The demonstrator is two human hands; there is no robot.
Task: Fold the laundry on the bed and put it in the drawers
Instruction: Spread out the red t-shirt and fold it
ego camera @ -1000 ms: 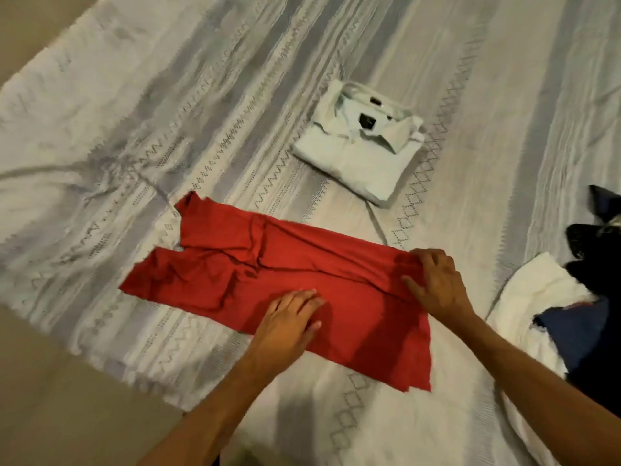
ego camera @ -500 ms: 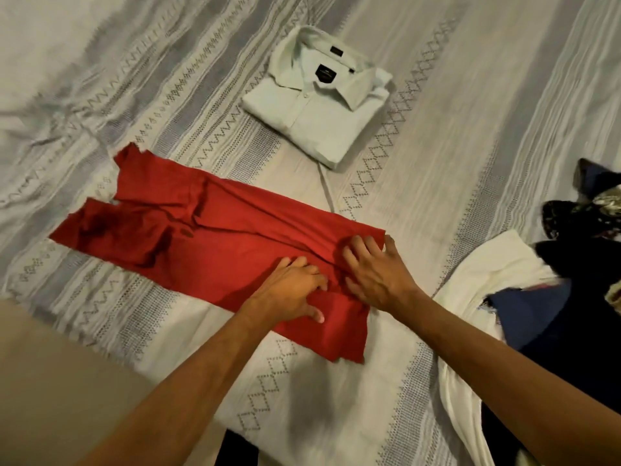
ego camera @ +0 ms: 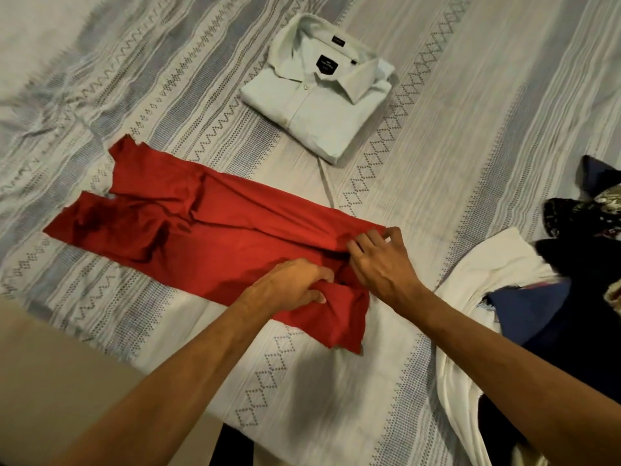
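A red garment (ego camera: 208, 230) lies stretched in a long strip across the bed (ego camera: 470, 95), its sleeves bunched at the left end. My left hand (ego camera: 292, 284) grips a bunch of the red cloth near its right end, fingers curled into the fabric. Just to the right, my right hand (ego camera: 379, 260) pinches the garment's upper right edge. A folded pale shirt (ego camera: 319, 102) with its collar showing rests farther back on the bed.
A pile of unfolded laundry sits at the right: a white piece (ego camera: 477, 297), a navy piece (ego camera: 544, 314) and dark patterned clothes (ego camera: 584, 216). The bed's near edge runs diagonally at lower left, with bare floor (ego camera: 50, 381) beyond it.
Both hands went from lying flat on the red garment to gripping its right end. The cloth there has bunched up, and the view has shifted.
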